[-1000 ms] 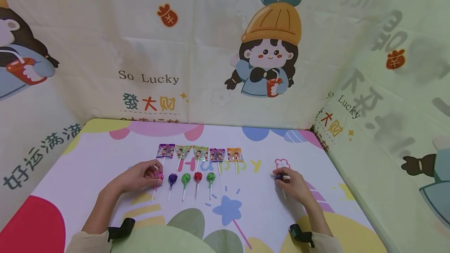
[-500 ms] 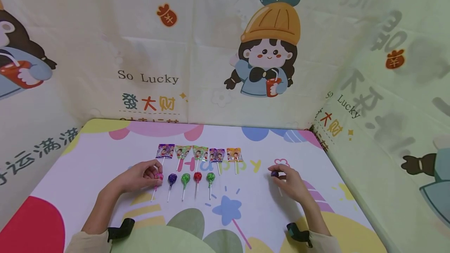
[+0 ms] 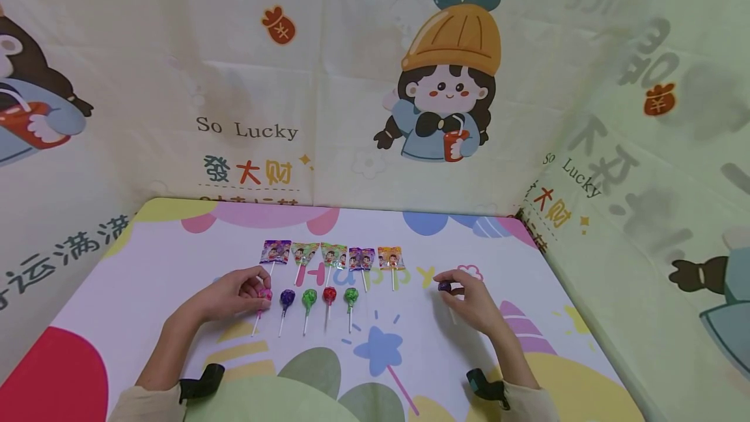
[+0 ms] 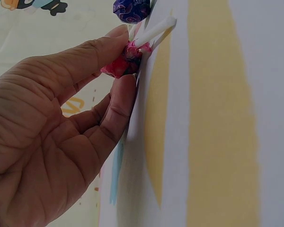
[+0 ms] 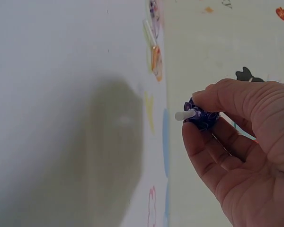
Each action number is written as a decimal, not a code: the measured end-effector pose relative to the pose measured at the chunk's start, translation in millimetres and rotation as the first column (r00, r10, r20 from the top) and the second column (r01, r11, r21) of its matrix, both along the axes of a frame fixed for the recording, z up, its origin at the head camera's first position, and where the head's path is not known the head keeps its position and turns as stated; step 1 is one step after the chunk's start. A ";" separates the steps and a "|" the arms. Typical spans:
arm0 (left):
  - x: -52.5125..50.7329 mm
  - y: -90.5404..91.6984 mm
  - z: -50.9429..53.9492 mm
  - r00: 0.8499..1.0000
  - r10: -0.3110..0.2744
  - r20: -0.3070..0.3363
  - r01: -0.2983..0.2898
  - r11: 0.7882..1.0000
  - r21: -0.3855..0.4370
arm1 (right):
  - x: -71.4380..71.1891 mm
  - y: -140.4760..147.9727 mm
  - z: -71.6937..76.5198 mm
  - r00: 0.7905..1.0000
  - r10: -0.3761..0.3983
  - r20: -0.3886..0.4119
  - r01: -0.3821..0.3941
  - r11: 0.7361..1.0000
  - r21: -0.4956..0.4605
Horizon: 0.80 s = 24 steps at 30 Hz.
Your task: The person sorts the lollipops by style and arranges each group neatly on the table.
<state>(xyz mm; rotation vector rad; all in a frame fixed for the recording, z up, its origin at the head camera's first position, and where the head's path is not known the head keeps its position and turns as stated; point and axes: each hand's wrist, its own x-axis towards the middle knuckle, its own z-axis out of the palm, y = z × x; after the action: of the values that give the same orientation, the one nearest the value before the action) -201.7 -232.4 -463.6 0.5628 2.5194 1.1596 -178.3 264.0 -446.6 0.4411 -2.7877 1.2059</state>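
My left hand [image 3: 234, 293] pinches the wrapped head of a pink lollipop [image 4: 120, 64] at the left end of the near row, its white stick lying toward me. Beside it in that row are a purple lollipop [image 3: 287, 299], a green lollipop [image 3: 309, 298], a red lollipop [image 3: 330, 295] and another green lollipop [image 3: 351, 296]. Off to the right, my right hand [image 3: 476, 301] holds a dark purple lollipop [image 5: 203, 117] between thumb and fingers. In the right wrist view its stick points toward the camera, and the hand's shadow falls on the table.
Behind the near row lies a second row of flat-wrapped lollipops, from a purple one [image 3: 275, 252] at left to an orange one [image 3: 390, 258] at right. The patterned table [image 3: 433, 370] meets a printed cloth backdrop [image 3: 346, 83] at its far edge.
My right hand has moved left across the table with the dark purple lollipop in its grasp. The left hand stays on the pink lollipop, and both rows lie as before.
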 end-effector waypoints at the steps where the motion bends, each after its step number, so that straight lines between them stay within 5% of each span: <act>1: 0.0 -0.1 0.1 1.000 -0.003 -0.003 0.003 1.000 0.001 | 0.1 -2.1 0.6 1.000 0.001 0.005 -0.001 1.000 -0.001; 11: 0.6 0.0 1.9 1.000 0.007 0.009 -0.007 1.000 -0.002 | -1.2 -17.8 1.7 0.999 -0.021 0.041 0.021 1.000 -0.003; 18: 1.7 0.5 3.3 1.000 0.015 0.012 -0.015 1.000 -0.003 | -3.3 -25.7 -0.4 0.999 0.044 -0.013 -0.044 0.998 -0.037; 24: 1.7 0.9 4.2 1.000 0.015 0.013 -0.015 1.000 -0.003 | -3.5 -36.0 -1.4 0.998 0.059 0.019 -0.058 0.997 -0.044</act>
<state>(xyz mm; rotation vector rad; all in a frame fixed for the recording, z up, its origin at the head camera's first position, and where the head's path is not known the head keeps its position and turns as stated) -200.0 -231.5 -459.4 0.5353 2.5184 1.1613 -181.8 228.0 -448.0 0.5137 -2.7776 1.2873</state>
